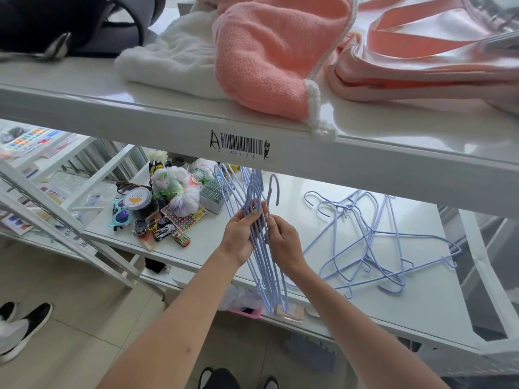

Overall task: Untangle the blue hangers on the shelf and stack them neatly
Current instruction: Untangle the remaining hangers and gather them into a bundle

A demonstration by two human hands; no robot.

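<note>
Head view: both hands, left hand (pixel 238 237) and right hand (pixel 283 240), are grasping a bunch of pale-blue wire hangers (pixel 261 248) upright over the white shelf (pixel 421 304); tangled blue hangers (pixel 373 242) are lying just beside.

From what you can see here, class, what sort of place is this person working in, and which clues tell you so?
Probably a stockroom or small warehouse. The white metal shelf carries a barcode label on its front edge, and mixed goods share the shelves: blue hangers, toy cars and folded fleece.
</note>
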